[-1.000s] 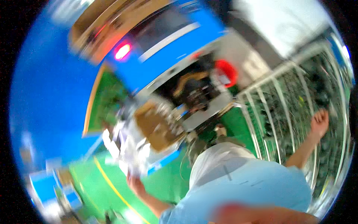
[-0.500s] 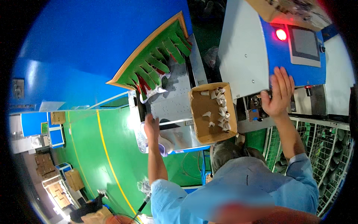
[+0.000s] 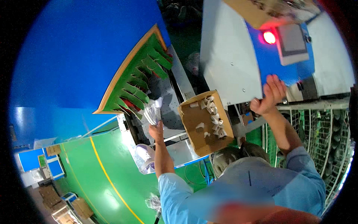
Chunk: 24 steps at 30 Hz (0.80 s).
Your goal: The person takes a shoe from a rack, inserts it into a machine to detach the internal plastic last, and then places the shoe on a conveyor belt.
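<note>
Box (image 3: 193,128) ctr w/ pcs (image 3: 214,109) in it, flaps (image 3: 154,67) L, item (image 3: 152,111) in L grip (image 3: 157,129) nr flaps, machine (image 3: 231,76) R

Opens onto a glossy green floor (image 3: 126,164) striped by a yellow line (image 3: 108,177). Backs onto a broad blue panel (image 3: 74,56) at left, with white wire racks (image 3: 316,149) at right.

At the right I saw a pale wire rack (image 3: 317,106) holding dark pieces (image 3: 334,130). A yellow line (image 3: 108,179) crossed the green floor (image 3: 130,183); left of it I made out a brown carton (image 3: 82,207) and a blue table (image 3: 30,163). Crumpled clear plastic (image 3: 153,201) showed near the lower edge.
</note>
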Available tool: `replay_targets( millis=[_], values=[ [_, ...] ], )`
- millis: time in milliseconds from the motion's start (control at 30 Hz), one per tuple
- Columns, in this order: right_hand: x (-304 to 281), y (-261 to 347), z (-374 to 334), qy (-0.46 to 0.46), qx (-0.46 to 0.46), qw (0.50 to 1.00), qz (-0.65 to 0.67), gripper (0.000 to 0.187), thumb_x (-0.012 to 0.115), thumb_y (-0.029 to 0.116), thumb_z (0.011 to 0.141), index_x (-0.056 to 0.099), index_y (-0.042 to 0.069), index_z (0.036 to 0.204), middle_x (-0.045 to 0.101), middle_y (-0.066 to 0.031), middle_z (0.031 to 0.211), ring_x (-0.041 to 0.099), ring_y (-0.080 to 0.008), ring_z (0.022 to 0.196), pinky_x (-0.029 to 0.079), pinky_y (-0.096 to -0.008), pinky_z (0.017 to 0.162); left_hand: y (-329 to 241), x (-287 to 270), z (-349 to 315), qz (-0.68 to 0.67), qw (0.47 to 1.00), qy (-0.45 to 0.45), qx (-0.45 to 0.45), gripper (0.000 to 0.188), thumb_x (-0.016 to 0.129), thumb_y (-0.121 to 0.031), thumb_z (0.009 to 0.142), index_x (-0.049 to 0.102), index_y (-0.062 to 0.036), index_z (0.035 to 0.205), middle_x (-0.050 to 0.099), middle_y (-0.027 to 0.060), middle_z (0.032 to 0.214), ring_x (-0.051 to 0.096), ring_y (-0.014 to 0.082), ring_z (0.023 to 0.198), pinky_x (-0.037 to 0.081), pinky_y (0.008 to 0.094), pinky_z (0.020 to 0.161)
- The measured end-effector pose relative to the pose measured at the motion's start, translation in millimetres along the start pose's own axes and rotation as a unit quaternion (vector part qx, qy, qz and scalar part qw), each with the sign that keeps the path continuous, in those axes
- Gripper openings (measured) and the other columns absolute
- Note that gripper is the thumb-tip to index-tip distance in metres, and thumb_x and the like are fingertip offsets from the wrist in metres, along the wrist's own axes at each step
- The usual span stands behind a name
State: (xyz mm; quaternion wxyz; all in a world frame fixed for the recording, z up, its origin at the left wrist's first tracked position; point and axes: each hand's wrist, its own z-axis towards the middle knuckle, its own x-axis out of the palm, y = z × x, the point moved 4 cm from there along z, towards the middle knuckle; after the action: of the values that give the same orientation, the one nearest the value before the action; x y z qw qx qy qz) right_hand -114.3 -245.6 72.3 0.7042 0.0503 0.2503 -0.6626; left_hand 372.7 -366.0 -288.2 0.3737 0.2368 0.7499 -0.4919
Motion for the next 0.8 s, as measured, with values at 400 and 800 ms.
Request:
replay_targets(
  millis=[400, 800],
  values=[
    [-73, 107, -63, 0.266, 0.494, 0.453, 0.693, 0.083, 0.079, 0.031, 0.088, 0.036, 0.004, 0.153, 0.054, -0.0172, 0.141, 0.050, -0.0280, 0.132, 0.040, -0.0440, 0.112, -179, -64, -400, -0.794, 0.486, 0.358, -0.068, 0.073, 0.075, -0.046, 0.085, 0.053, -0.0048, 0.141, 0.067, 0.0104, 0.127, 0.066, 0.0310, 0.113, 0.053, 0.0438, 0.098],
    [-157, -24, -170, 0.376, 0.612, 0.095, 0.690, 0.066, 0.068, 0.032, 0.092, 0.046, 0.007, 0.149, 0.066, -0.0141, 0.126, 0.067, -0.0225, 0.107, 0.054, -0.0378, 0.096, -273, -7, -480, -0.368, 0.785, 0.476, 0.150, 0.075, 0.093, -0.040, 0.070, 0.060, 0.0011, 0.124, 0.073, 0.0074, 0.107, 0.068, 0.0169, 0.099, 0.054, 0.0330, 0.090]
  ],
)
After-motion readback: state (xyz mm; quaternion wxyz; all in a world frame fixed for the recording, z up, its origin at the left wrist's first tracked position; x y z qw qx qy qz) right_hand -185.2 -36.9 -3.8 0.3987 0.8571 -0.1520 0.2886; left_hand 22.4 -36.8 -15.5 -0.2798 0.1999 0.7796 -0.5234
